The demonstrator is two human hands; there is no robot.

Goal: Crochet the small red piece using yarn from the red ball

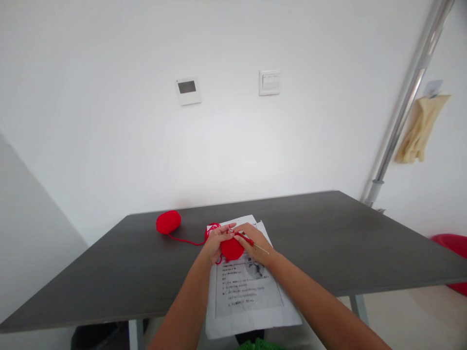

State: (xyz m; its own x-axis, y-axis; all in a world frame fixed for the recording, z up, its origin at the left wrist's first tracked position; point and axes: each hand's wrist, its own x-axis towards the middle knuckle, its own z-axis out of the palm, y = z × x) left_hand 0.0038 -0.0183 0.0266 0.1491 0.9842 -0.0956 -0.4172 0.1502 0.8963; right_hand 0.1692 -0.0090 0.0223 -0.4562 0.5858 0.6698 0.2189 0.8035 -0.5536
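My left hand (214, 243) pinches a small round red crocheted piece (232, 250) over the printed sheets. A red strand runs from it across the table to a ball of red yarn (168, 222) at the back left. My right hand (255, 243) grips a thin crochet hook (255, 244) with a red handle, its tip at the edge of the red piece. Both hands are closed and touch the work.
Printed paper sheets (248, 296) lie under my hands and overhang the near edge of the dark grey table (346, 243). A metal pole (401, 112) and hanging pale gloves (419, 129) stand at the right. A red tub (452, 248) sits on the floor beyond.
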